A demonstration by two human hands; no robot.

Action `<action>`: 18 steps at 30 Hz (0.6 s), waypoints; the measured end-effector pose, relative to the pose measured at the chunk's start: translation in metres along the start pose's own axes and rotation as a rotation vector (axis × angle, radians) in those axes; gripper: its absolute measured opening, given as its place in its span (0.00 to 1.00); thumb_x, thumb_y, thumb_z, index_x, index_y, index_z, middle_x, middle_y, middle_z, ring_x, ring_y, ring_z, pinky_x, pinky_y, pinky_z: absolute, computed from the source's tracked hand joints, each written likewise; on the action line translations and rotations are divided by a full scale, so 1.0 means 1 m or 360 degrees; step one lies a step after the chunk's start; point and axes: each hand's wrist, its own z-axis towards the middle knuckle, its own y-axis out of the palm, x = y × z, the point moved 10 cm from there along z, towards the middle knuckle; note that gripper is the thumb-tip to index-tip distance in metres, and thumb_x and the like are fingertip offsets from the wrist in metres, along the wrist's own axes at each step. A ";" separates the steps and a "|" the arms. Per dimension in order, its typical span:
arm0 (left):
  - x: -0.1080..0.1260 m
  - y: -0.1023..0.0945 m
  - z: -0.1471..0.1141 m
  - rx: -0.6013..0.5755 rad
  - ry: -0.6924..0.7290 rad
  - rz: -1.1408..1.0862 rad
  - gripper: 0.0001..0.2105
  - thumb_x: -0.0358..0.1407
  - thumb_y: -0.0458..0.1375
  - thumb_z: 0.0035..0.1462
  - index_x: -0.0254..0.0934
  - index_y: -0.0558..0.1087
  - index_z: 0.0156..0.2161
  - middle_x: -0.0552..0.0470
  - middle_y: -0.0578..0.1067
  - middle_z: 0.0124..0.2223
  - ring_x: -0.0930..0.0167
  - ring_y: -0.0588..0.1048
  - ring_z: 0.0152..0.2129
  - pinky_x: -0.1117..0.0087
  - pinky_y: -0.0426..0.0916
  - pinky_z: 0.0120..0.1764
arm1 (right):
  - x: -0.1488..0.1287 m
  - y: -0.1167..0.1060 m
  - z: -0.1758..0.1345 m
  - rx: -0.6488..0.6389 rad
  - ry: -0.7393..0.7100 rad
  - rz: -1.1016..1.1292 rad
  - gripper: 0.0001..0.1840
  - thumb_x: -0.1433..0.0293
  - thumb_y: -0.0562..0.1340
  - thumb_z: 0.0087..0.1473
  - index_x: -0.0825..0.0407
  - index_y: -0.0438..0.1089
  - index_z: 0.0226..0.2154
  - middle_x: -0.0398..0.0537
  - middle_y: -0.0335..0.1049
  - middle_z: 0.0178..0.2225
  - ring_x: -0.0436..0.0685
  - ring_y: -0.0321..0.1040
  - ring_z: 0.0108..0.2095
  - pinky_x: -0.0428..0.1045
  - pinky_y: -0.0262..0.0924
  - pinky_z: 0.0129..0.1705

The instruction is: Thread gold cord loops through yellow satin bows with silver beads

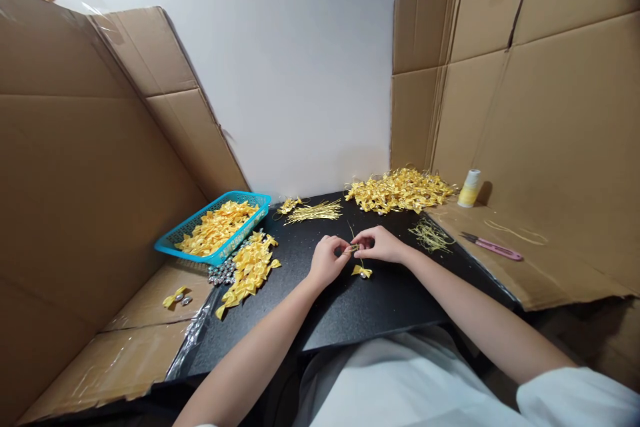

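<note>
Over the middle of the black table, my left hand (330,257) and my right hand (379,243) meet with fingertips close together. Both pinch a thin gold cord (356,248), which makes a small loop between them; one loose end sticks up above the fingers. From this cord a yellow ribbon bow (362,271) with a silvery bead at its centre hangs or lies just below my right hand. Whether the bow touches the tabletop I cannot tell. The exact crossing of the cord is partly hidden by my fingers.
A blue basket (215,257) of yellow bows stands left, beside loose bows (250,267) and silvery beads (223,273). Cut gold cords (315,211) and finished-looking bows (400,190) lie behind my hands. Right are cord scraps (431,235), pink-handled snips (493,247) and a thread spool (469,189). Cardboard walls flank the table.
</note>
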 end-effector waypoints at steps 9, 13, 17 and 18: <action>0.003 0.002 0.000 -0.0024 0.0005 0.0004 0.05 0.30 0.56 0.53 0.36 0.72 0.27 0.52 0.76 0.28 0.69 0.68 0.29 0.67 0.61 0.37 | -0.010 -0.004 -0.001 0.0197 -0.0046 -0.0119 0.06 0.72 0.62 0.46 0.54 0.75 0.24 0.45 0.72 0.21 0.51 0.65 0.24 0.46 0.58 0.29; 0.002 0.008 -0.001 -0.0130 0.0014 0.0009 0.04 0.32 0.57 0.53 0.36 0.73 0.29 0.51 0.76 0.30 0.68 0.69 0.30 0.66 0.62 0.38 | -0.007 -0.007 0.000 0.0220 -0.0024 -0.0144 0.06 0.72 0.62 0.45 0.55 0.75 0.23 0.44 0.72 0.21 0.50 0.65 0.23 0.45 0.58 0.28; 0.006 0.021 -0.005 -0.0398 0.0113 -0.0018 0.09 0.38 0.64 0.46 0.39 0.76 0.34 0.52 0.75 0.34 0.67 0.71 0.33 0.67 0.63 0.39 | -0.002 -0.013 0.001 0.0250 0.0002 -0.0165 0.06 0.73 0.61 0.46 0.55 0.75 0.23 0.45 0.72 0.21 0.50 0.64 0.23 0.45 0.58 0.27; 0.008 0.024 -0.006 -0.0464 0.0142 -0.0035 0.11 0.40 0.65 0.45 0.40 0.76 0.36 0.52 0.75 0.35 0.66 0.71 0.35 0.66 0.63 0.40 | -0.001 -0.014 0.001 0.0253 0.0008 -0.0169 0.06 0.72 0.61 0.46 0.55 0.75 0.23 0.45 0.72 0.21 0.50 0.64 0.22 0.45 0.58 0.27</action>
